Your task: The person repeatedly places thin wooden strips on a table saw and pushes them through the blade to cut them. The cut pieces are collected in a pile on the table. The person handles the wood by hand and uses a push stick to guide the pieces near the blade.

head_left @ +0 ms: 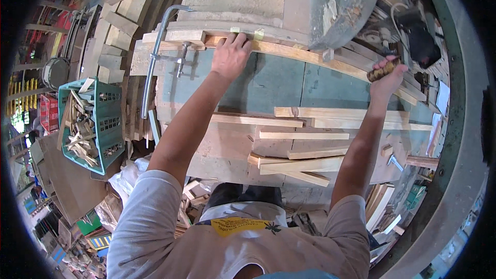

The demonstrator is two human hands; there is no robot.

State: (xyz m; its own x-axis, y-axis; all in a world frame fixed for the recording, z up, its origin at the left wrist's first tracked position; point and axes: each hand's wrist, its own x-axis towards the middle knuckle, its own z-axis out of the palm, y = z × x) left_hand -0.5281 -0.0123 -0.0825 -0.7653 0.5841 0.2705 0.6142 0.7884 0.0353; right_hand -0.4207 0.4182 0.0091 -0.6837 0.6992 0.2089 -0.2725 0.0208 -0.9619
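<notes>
My left hand (232, 58) reaches to the far side of the green worktop, its fingers bent over a long wooden strip (289, 51) that lies along a dusty wooden fence (206, 25). My right hand (388, 78) is closed round a mottled brown-and-yellow block (380, 72), perhaps a brush; its exact kind is unclear. This block is close to the right-hand part of the long strip. Left of my left hand, a metal bar clamp (156, 57) grips a short wood block (185, 37) at the fence.
Several pale wood strips (305, 136) lie on the near half of the worktop (279, 85). A cloudy plastic guard (343, 10) stands beyond the fence. On the left is a green crate (109, 124) of offcuts. A small hammer-like tool (394, 163) rests at the right.
</notes>
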